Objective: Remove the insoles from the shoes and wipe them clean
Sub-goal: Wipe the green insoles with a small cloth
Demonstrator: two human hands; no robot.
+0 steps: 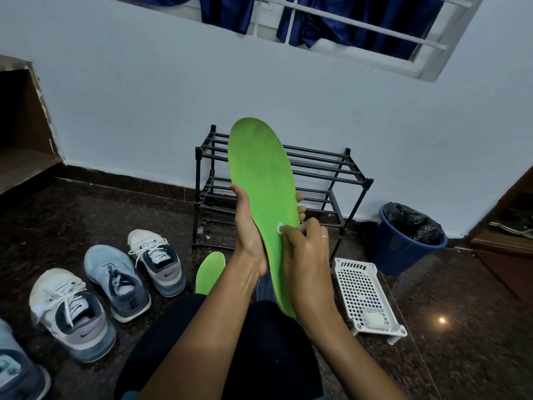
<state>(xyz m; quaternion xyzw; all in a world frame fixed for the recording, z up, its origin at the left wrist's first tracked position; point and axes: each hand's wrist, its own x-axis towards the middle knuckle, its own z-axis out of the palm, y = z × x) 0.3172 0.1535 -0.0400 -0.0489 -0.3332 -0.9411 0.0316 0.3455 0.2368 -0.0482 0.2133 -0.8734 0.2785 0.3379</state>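
A long green insole (264,180) stands nearly upright in front of me, its toe end up. My left hand (248,226) grips its left edge at mid-length, with fingertips showing past the right edge. My right hand (305,246) pinches a small white wipe (280,227) and presses it against the insole's lower half. A second green insole (210,272) lies on the floor behind my left forearm. Several sneakers stand on the floor at the left: a white and grey one (157,261), a light blue one (116,281) and another white one (69,310).
A black wire shoe rack (331,174) stands against the wall behind the insole. A white perforated basket (366,293) with a small white pack in it lies at the right. A blue bin (403,243) with a black liner is behind it. Dark stone floor.
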